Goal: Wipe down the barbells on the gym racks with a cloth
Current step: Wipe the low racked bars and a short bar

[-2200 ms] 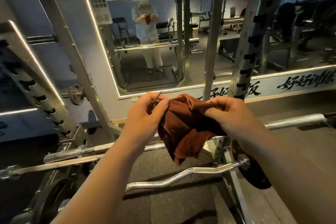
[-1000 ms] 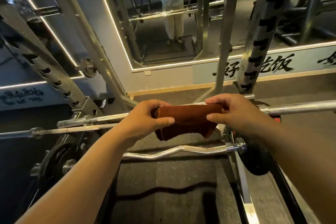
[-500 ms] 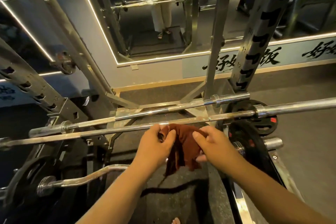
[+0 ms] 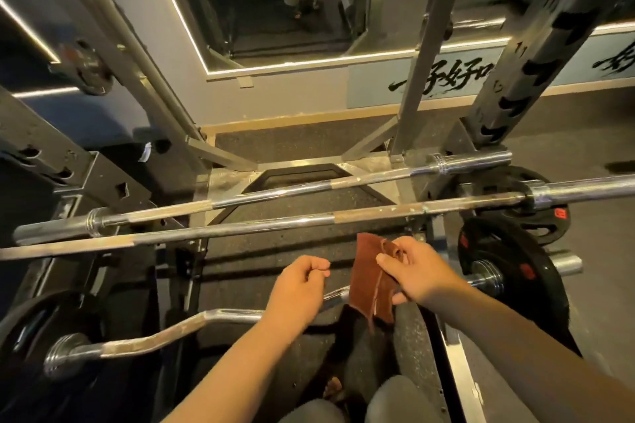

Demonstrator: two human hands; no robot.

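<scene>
Brown cloth (image 4: 372, 280) pinched in right hand (image 4: 414, 273), hanging free above near curved bar (image 4: 178, 330), ready to wipe; left hand (image 4: 297, 287) curled, holding nothing.

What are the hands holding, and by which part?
Right hand pinches the brown cloth near its top edge; the rest hangs. Left hand is curled, holding nothing visible.

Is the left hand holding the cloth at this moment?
No, only the right hand grips the cloth; the left hand is beside it with a gap between.
</scene>
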